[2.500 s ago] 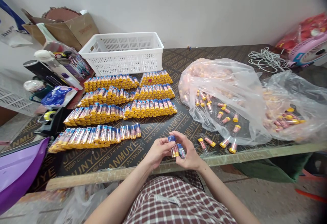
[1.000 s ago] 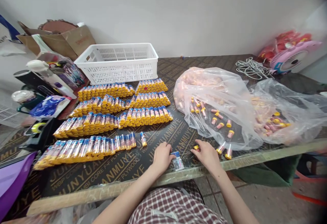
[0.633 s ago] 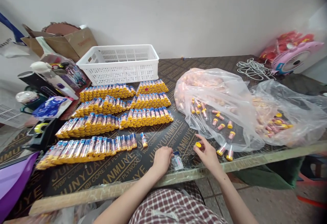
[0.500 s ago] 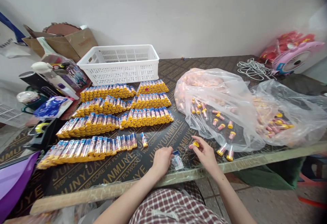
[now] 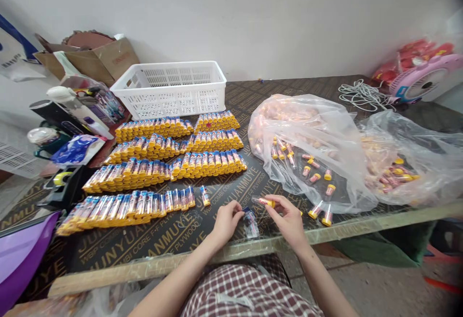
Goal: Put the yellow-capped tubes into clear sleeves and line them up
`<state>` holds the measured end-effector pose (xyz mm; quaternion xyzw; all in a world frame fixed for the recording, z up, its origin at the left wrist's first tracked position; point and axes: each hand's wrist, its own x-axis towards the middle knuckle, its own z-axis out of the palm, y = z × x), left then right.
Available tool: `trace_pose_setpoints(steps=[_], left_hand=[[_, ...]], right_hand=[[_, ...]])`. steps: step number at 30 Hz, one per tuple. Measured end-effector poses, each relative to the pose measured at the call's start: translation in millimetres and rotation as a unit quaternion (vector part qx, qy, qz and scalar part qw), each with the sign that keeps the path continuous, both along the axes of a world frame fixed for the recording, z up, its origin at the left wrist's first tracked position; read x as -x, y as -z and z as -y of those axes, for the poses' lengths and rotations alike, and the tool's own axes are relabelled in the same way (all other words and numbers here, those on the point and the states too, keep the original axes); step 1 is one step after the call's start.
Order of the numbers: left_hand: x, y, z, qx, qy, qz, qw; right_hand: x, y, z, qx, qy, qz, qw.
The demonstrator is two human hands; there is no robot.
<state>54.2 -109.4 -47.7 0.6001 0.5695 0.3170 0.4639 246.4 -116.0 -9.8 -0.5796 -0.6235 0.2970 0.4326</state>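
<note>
In my right hand (image 5: pixel 287 218) a small clear tube with a yellow cap (image 5: pixel 265 201) is pinched between thumb and fingers, its clear end pointing left. A yellow end of another tube shows by this hand's outer edge; whether it is held cannot be told. My left hand (image 5: pixel 227 218) is closed, thumb and forefinger together at the blue top of a clear printed plastic sleeve (image 5: pixel 251 224) lying near the table's front edge. One wrapped tube (image 5: pixel 205 196) stands apart, left of my hands. Beyond it are stacked rows of wrapped tubes (image 5: pixel 144 204) with blue tops and yellow bottoms.
A white plastic basket (image 5: pixel 170 97) stands behind the rows. On the right, a large clear bag (image 5: pixel 307 129) spills unwrapped tubes, with a second bag (image 5: pixel 427 162) beside it. A black tape dispenser (image 5: pixel 65 196), a coiled cord (image 5: pixel 361 94) and a pink fan (image 5: pixel 421 83) sit farther out.
The tube in my right hand has been turned, and its clear end now points left toward the sleeve. My left hand stays by the sleeve. The view has shifted slightly.
</note>
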Motion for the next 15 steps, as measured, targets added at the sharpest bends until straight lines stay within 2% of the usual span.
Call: trace_pose_setpoints(steps=[2,5,7,8,10,12,13,15], left_hand=[[0.6,-0.4,-2.5,0.059,-0.028,0.107,0.992],[3.5,-1.0,-7.9,0.154,-0.071,0.242,0.956],[6.4,-0.8,-10.9,0.18,-0.088,0.278,0.939],[7.8,-0.5,-11.8,0.177,-0.089,0.273,0.941],[10.0,0.4,-12.2,0.141,-0.072,0.201,0.967],[11.4,0.9,-11.2,0.062,-0.038,0.062,0.995],[11.7,0.7,-10.4,0.017,-0.015,-0.013,1.0],[12.0,-0.4,-8.6,-0.056,0.03,-0.135,0.989]], right_hand=[[1.1,-1.3,1.5,-0.007,-0.004,-0.015,1.0],[2.7,-2.4,4.1,-0.025,-0.016,-0.036,0.999],[4.0,-3.1,5.7,-0.033,-0.016,-0.046,0.998],[4.7,-3.4,6.2,-0.034,-0.015,-0.051,0.998],[6.0,-4.1,6.8,-0.034,-0.013,-0.056,0.998],[7.2,-4.5,6.8,-0.031,-0.012,-0.059,0.998],[7.7,-4.7,6.7,-0.028,-0.011,-0.06,0.998],[8.5,-4.9,6.4,-0.024,-0.011,-0.059,0.998]])
